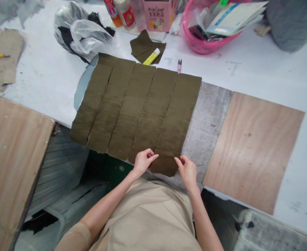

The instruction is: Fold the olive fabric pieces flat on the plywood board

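Note:
Olive-brown fabric pieces [132, 111] lie overlapped in several side-by-side columns, their stacked edges showing as fine lines across the middle. At the near end of the rightmost column is one fabric piece [166, 165], browner in tone. My left hand [143, 162] pinches it near its left edge, thumb and forefinger together. On the opposite side, my right hand [187, 171] is closed in a similar pinch at the right edge. Beyond the columns sit a yellow glue stick [151, 56] on a loose olive fabric scrap [143, 43] and small thread snips [179, 65].
Right of the fabric lie a grey board [208, 115] and a plywood sheet [255, 153]. A pink basket [202, 47] holding papers, a pink box [158, 15], bottles [127, 14] and a plastic bag [82, 31] stand behind. Another wooden board [14, 150] is at left.

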The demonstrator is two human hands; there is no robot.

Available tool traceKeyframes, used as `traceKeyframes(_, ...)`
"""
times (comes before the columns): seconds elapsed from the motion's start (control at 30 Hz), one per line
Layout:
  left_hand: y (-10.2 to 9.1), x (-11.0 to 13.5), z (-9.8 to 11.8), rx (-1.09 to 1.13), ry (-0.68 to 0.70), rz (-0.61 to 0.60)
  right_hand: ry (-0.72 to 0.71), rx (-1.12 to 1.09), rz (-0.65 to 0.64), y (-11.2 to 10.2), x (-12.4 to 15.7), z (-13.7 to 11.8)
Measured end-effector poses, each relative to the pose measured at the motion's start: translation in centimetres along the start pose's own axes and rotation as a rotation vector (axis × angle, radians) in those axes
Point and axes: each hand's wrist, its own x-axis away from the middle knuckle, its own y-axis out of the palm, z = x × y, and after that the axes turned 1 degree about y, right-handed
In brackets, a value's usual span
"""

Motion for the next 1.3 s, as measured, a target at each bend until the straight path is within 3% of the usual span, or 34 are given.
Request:
traceKeyframes(0.27, 0.1, -0.7, 0.0, -0.080, 0.012, -0.014, 0.034, 0.180, -0.055, 0.0, -0.2, -0.3)
traceKeyframes(1.3, 0.2, -0.8, 0.1, -0.333, 0.053, 0.020, 0.113, 0.215, 0.006, 1.0, -0.3, -0.5)
